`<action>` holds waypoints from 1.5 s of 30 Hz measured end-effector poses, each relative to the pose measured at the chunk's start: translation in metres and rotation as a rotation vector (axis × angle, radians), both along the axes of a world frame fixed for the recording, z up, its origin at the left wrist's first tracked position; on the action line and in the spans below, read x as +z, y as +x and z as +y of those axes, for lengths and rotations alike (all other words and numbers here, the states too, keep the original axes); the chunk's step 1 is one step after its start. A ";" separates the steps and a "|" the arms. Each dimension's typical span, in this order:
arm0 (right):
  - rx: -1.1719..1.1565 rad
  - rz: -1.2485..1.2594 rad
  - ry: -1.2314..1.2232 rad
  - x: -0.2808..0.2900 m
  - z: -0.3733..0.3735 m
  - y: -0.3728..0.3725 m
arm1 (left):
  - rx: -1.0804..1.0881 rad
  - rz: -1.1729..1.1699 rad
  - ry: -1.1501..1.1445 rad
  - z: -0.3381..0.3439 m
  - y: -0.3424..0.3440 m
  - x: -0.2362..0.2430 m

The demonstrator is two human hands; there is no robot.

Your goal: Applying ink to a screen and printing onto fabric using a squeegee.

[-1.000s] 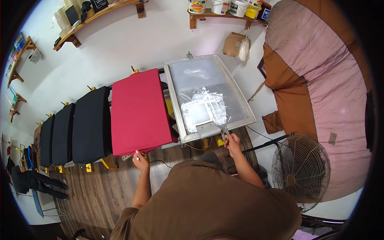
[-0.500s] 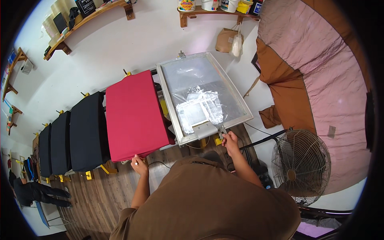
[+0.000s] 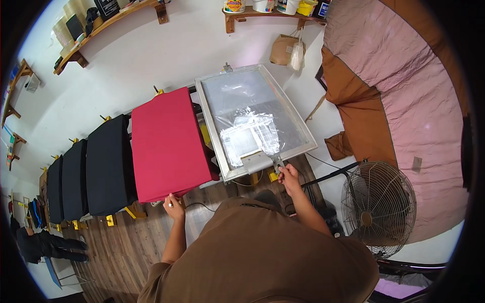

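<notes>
A red shirt (image 3: 169, 146) is stretched flat over a board in front of me. My left hand (image 3: 175, 208), wearing a ring, has its fingers closed on the shirt's near edge. To the right lies a metal-framed printing screen (image 3: 305, 146), its mesh smeared with white ink (image 3: 247, 136) toward the near end. A grey squeegee (image 3: 256, 163) rests at the screen's near edge. Next to it, my right hand (image 3: 289, 178) is closed round the handle of a small metal spatula (image 3: 277, 161), whose tip is over the frame's near corner.
Several boards covered in black shirts (image 3: 107, 166) line up to the left. A large caged fan (image 3: 379, 209) stands at my right, beside a hanging pink and brown cloth (image 3: 394, 101). Wall shelves (image 3: 268, 16) hold tubs. Another person (image 3: 48, 245) stands far left.
My right hand and the spatula have shifted slightly left and up along the screen's near edge. My left hand stays at the shirt's edge; the whole view has drifted a little.
</notes>
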State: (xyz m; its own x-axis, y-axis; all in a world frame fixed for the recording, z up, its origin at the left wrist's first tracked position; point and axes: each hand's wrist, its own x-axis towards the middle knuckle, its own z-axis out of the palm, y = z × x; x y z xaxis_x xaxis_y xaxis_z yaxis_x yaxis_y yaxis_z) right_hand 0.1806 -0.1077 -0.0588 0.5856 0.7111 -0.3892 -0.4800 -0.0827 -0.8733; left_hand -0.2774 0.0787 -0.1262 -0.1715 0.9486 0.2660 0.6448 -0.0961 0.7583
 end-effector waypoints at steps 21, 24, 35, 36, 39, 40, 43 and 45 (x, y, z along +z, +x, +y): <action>0.008 -0.015 -0.023 -0.005 -0.004 -0.004 | 0.043 -0.160 -0.034 -0.002 -0.003 -0.005; -0.029 0.043 -0.064 -0.001 -0.006 -0.008 | 0.059 -0.175 -0.076 -0.002 -0.006 -0.006; 0.125 -1.466 -0.128 0.066 0.002 -0.024 | 0.063 -0.084 0.215 -0.050 0.047 0.065; 0.244 -1.492 -0.118 0.086 0.009 -0.029 | 0.062 -0.084 0.209 -0.054 0.058 0.073; 0.471 -1.565 -0.095 0.094 0.041 -0.030 | 0.167 0.284 0.185 -0.050 0.083 0.081; 0.575 -1.537 -0.102 0.095 0.049 -0.028 | 0.169 0.285 0.174 -0.049 0.092 0.089; 0.750 -1.681 -0.082 0.081 0.072 -0.011 | 0.070 0.208 0.380 -0.034 0.134 0.124; 0.864 -1.600 -0.077 0.079 0.086 0.001 | -0.132 0.110 0.383 -0.024 0.159 0.144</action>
